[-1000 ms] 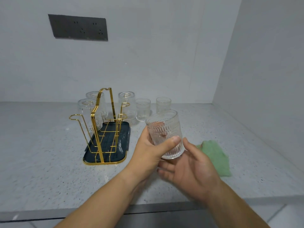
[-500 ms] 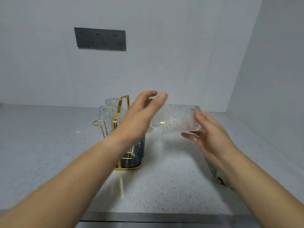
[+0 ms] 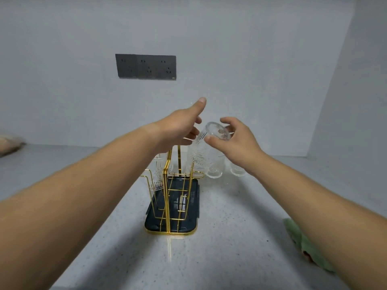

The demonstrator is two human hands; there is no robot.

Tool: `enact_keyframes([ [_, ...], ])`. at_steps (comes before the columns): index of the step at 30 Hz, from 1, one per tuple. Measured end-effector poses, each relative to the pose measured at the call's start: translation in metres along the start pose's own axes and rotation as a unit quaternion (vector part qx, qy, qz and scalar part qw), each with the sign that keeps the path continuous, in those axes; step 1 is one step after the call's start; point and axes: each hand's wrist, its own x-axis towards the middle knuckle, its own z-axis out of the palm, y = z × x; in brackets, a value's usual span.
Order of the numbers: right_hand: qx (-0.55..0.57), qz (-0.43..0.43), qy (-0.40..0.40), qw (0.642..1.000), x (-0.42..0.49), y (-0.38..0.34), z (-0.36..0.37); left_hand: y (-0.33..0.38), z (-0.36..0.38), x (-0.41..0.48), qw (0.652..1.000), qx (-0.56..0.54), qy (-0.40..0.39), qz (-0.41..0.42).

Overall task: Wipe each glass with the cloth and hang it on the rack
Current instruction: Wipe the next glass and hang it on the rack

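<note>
A ribbed clear glass (image 3: 206, 151) is upside down over the far right side of the gold wire rack (image 3: 167, 185), base up. My right hand (image 3: 234, 139) grips it by the base with thumb and fingers. My left hand (image 3: 180, 126) hovers just left of the glass with fingers spread; whether it touches the glass is unclear. Another glass (image 3: 158, 174) hangs on the rack's left side, partly behind my left arm. Two glasses (image 3: 215, 171) (image 3: 237, 170) stand on the counter behind the rack. The green cloth (image 3: 301, 241) lies at the right, partly under my right forearm.
The rack stands on a dark tray (image 3: 189, 222) with a gold rim on a speckled grey counter (image 3: 219, 258). A grey socket panel (image 3: 146, 66) is on the back wall. A side wall (image 3: 351, 101) closes the right. A blurred brown object (image 3: 8, 144) lies far left.
The glass went from upright in both hands near me, through lying sideways, to upside down over the rack. My left hand let go and my right hand now holds the base.
</note>
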Motion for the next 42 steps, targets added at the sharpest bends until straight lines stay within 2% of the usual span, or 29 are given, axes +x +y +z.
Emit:
enact_keyframes([
  [8,-0.043,0.007,-0.044,0.998,0.011,0.006,0.023,0.008,-0.001,0.005,0.995,-0.054,-0.029,-0.081],
  [14,-0.04,0.019,-0.064,0.997,0.012,0.02,0.029,0.004,0.013,0.017,0.985,-0.117,-0.015,-0.126],
  [24,-0.016,0.03,-0.088,0.996,0.01,0.041,0.039,-0.017,0.03,0.03,0.97,-0.181,0.022,-0.16],
  [30,-0.003,0.023,-0.094,0.995,0.006,0.048,0.045,-0.038,0.033,0.041,0.962,-0.204,0.011,-0.181],
  [39,-0.002,0.026,-0.096,0.995,0.003,0.052,0.047,-0.057,0.036,0.054,0.957,-0.238,0.047,-0.16],
  [42,-0.007,0.025,-0.101,0.995,0.002,0.052,0.046,-0.069,0.037,0.067,0.955,-0.249,0.038,-0.155],
])
